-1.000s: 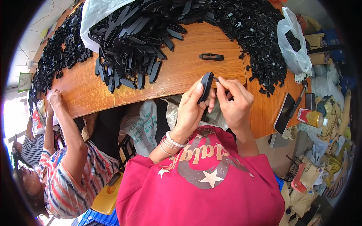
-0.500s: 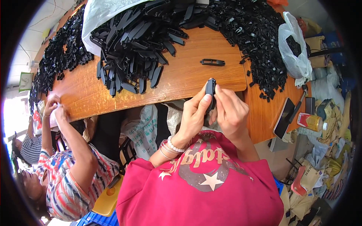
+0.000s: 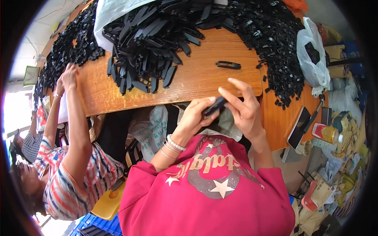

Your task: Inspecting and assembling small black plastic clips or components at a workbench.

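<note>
In front of my chest, just off the table's near edge, my left hand (image 3: 195,117) pinches an elongated black plastic part (image 3: 215,107) between thumb and fingers. The part lies tilted, its upper end pointing right. To its right is my right hand (image 3: 245,108), open, fingers spread and extended. Its fingertips come close to the part's upper end; whether they touch it I cannot tell. Beyond my hands, a single black oblong frame-like piece (image 3: 228,65) rests on the tabletop. Farther left, a heap of similar long black parts (image 3: 151,47) spills from a white plastic bag (image 3: 103,24).
Small black pieces (image 3: 281,59) are heaped on the right, beside a translucent bag (image 3: 312,55). A phone (image 3: 299,126) and a yellow-liquid bottle (image 3: 327,133) are near the right edge. At left, a co-worker's hands (image 3: 67,78) reach toward another black heap (image 3: 75,43).
My right hand has drawn away from the part and spread its fingers. The part has tilted from upright and moved lower in my left hand. The co-worker's hands have moved farther up the table.
</note>
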Tool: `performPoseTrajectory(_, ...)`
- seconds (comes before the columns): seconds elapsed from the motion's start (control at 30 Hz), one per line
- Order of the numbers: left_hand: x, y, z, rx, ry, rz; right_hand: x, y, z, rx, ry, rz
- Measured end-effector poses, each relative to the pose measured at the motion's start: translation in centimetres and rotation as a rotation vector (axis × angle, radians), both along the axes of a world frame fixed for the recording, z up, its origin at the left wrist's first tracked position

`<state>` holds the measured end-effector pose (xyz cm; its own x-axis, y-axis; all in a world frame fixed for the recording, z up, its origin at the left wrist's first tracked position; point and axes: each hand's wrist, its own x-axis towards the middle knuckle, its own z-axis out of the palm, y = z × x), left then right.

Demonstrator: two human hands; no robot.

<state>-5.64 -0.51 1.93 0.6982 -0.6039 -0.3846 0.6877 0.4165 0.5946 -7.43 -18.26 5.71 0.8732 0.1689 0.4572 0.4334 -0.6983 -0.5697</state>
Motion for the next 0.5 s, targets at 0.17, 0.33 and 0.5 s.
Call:
performPoseTrajectory(0.17, 1.2, 0.8, -0.3, 0.626, -0.449, 0.008, 1.0, -1.7, -2.9, 0.013, 0.111, 0.135)
performPoseTrajectory(0.33, 4.0, 4.8, -1.3, 1.772, -1.309, 0.415, 2.9, -3.5, -6.2, 0.013, 0.137, -0.190)
performPoseTrajectory(0.5, 4.2, 5.4, -2.0, 1.792, -1.365, 0.353, 5.5, -3.5, -6.3, -0.002, 0.115, -0.321)
